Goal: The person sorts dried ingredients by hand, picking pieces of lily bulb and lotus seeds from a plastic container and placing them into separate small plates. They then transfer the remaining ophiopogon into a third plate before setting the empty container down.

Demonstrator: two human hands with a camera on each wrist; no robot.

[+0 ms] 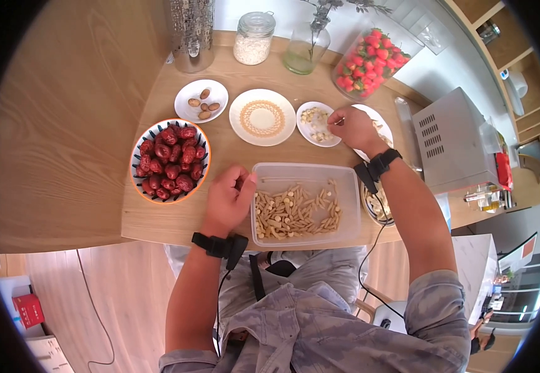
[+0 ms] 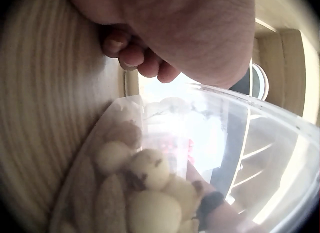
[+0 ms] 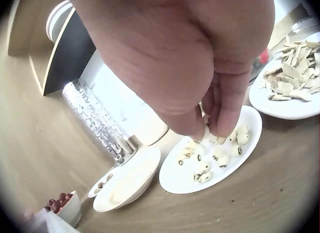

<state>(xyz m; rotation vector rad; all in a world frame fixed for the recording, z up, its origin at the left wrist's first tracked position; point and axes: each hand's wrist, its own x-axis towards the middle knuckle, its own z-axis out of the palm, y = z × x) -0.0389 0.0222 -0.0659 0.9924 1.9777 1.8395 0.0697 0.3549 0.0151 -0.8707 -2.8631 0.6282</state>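
Note:
My right hand (image 1: 354, 127) reaches over a small white plate (image 3: 172, 182) of lotus seeds (image 3: 222, 160), thumb and fingertips pinching a seed among them. In front of me stands a clear plastic container (image 1: 351, 186) holding pale spindle-shaped dried pieces (image 1: 285, 214) mixed with round lotus seeds (image 2: 155, 213). My left hand (image 1: 229, 196) rests on the table at the container's left side, its fingers loosely curled around nothing and the thumb close to the rim. In the left wrist view the fingers (image 2: 132, 55) show just past the palm.
Left of the container sits a bowl of red dates (image 1: 170, 161). Behind are a plate with brown nuts (image 1: 205, 115), a plate with an orange ring (image 1: 237, 118) and a tub of strawberries (image 1: 369, 65). A plate of pale slices (image 3: 292, 75) and a microwave (image 1: 456, 143) stand right.

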